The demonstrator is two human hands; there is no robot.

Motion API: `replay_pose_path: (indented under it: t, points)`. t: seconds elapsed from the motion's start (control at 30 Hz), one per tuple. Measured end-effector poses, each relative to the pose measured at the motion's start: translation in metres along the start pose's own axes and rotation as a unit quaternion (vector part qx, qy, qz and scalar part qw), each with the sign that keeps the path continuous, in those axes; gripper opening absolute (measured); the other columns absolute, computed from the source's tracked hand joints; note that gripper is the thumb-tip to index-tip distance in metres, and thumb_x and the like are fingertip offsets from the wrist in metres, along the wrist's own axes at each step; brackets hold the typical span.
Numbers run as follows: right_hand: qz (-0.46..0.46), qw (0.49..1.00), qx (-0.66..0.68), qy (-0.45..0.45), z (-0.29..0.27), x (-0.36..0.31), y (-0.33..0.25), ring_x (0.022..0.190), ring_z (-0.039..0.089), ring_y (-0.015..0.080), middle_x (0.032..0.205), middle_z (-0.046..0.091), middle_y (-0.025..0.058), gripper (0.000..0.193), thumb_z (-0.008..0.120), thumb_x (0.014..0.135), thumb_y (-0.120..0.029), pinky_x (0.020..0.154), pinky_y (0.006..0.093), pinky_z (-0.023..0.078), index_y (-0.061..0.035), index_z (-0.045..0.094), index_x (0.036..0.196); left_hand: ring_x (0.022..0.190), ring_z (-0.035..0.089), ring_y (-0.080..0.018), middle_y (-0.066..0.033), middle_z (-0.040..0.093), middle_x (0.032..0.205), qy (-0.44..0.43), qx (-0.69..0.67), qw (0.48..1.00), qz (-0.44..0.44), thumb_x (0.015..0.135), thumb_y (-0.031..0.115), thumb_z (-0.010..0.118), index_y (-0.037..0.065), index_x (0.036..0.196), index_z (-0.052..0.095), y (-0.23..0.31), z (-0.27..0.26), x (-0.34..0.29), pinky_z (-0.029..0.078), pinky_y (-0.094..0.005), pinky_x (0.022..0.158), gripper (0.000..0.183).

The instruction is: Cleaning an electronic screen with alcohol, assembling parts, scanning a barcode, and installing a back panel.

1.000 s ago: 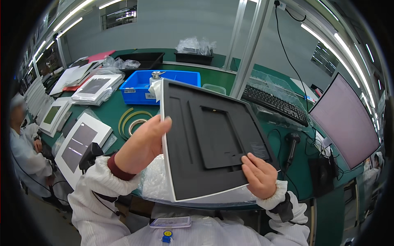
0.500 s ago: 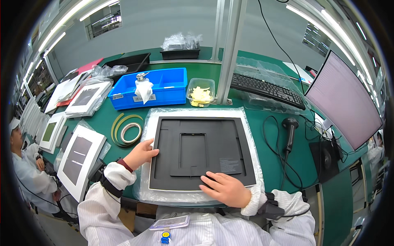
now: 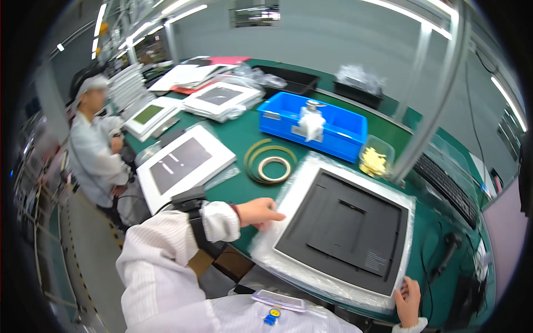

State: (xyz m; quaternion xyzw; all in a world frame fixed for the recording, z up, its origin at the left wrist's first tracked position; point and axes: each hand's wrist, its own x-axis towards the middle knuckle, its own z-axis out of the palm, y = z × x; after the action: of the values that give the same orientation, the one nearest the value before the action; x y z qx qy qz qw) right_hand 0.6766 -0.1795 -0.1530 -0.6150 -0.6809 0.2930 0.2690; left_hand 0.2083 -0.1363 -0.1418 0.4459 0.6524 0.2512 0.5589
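A black rectangular panel with a recessed middle point(image 3: 333, 230) lies face up on a white board point(image 3: 284, 228). Clear plastic wrap point(image 3: 264, 256) shows around the board. My left hand point(image 3: 260, 213) is at the left edge of the board, its fingers closed on that edge. At the near right corner my right hand point(image 3: 408, 304) holds the board's edge between thumb and curled fingers; part of its grip is hidden.
A tape roll point(image 3: 273, 170), blue divided bin point(image 3: 311, 133) with a metal-topped bottle, and clear tub of yellow pieces point(image 3: 376, 161) stand beyond. Framed white boards point(image 3: 186, 161) lie left, near a seated person point(image 3: 97, 150). A scanner point(image 3: 447, 255) and keyboard point(image 3: 447, 186) are right.
The head view has turned left. My right hand has moved from the black panel's near edge to the board's right corner. My left hand has shifted from the panel's edge to the white board's edge.
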Motion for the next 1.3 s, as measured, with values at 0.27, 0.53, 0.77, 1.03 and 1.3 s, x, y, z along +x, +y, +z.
replay_pose_path:
  t: [0.27,0.53,0.77,1.03,1.3]
  points:
    - [-0.065,0.993,-0.095,-0.033,0.000,-0.001,-0.008,0.073,0.053,0.0194,0.082,0.055,0.0092,0.027,0.057,0.082,-0.005,0.068,0.0288,0.043,0.0007,0.056,0.107,0.061,0.061,-0.0200,-0.0126,0.061,0.078,0.104,0.236,0.944,0.207,0.082,0.019,0.054,0.000,0.090,0.058,-0.022,0.010,0.014,0.048,-0.0293,0.053,0.021]
    - [-0.051,0.998,-0.040,-0.021,0.003,-0.001,-0.002,0.076,0.055,0.0155,0.088,0.059,0.0083,0.024,0.055,0.082,-0.004,0.070,0.0272,0.043,0.0043,0.056,0.105,0.054,0.059,-0.0185,-0.0120,0.058,0.066,-0.016,0.112,0.993,-0.020,0.073,0.033,0.067,-0.006,0.077,0.058,0.015,0.030,0.006,0.046,-0.0274,0.047,0.040]
    - [0.033,0.986,0.157,-0.049,0.002,-0.004,-0.005,0.078,0.053,0.0113,0.088,0.057,0.0047,0.023,0.054,0.083,-0.002,0.068,0.0252,0.042,0.0050,0.054,0.104,0.043,0.046,-0.0185,-0.0096,0.051,0.051,-0.010,0.219,0.975,-0.023,0.069,0.032,0.070,-0.001,0.062,0.053,0.024,0.039,0.005,0.036,-0.0310,0.042,0.037]
    - [0.010,0.967,0.256,0.013,0.011,-0.007,-0.001,0.064,0.044,0.0090,0.078,0.052,0.0017,0.019,0.056,0.085,-0.006,0.058,0.0239,0.038,0.0022,0.053,0.103,0.045,0.056,-0.0186,-0.0103,0.056,0.049,-0.036,0.241,0.967,0.075,0.070,0.029,0.066,-0.003,0.058,0.056,0.023,0.033,0.006,0.045,-0.0286,0.046,0.035]
    - [-0.126,0.930,0.226,-0.263,0.040,-0.073,-0.067,0.078,0.052,0.0235,0.090,0.055,0.0128,0.016,0.056,0.085,-0.014,0.070,0.0332,0.042,0.0011,0.058,0.089,0.045,0.056,-0.0179,-0.0096,0.058,0.049,-0.042,0.222,0.971,0.077,0.070,0.027,0.065,-0.002,0.053,0.058,0.024,0.045,-0.004,0.046,-0.0280,0.047,0.035]
